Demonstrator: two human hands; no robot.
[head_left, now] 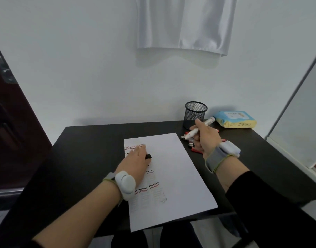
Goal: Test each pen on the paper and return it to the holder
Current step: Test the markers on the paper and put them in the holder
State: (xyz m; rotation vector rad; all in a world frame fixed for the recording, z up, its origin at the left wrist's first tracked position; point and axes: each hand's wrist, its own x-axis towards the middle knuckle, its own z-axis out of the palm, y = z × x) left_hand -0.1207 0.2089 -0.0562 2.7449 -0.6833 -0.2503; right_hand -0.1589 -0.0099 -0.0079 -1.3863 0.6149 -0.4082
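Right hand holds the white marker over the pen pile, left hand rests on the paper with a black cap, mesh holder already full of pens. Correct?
Not quite. In the head view the mesh holder shows no pens sticking out of it; the loose pens lie on the table beside the paper. The rest holds: the right hand holds the white marker, and the left hand rests on the paper with the black cap.

paper [171,167]: 1 | holder [195,113]: 1 | wipes pack [236,119]: 1 | wristbands [125,183]: 2

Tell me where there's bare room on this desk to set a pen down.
Free: the black table left of the paper, and its far strip behind the paper. Crowded: the right side, where loose pens lie below the mesh holder beside the wipes pack.
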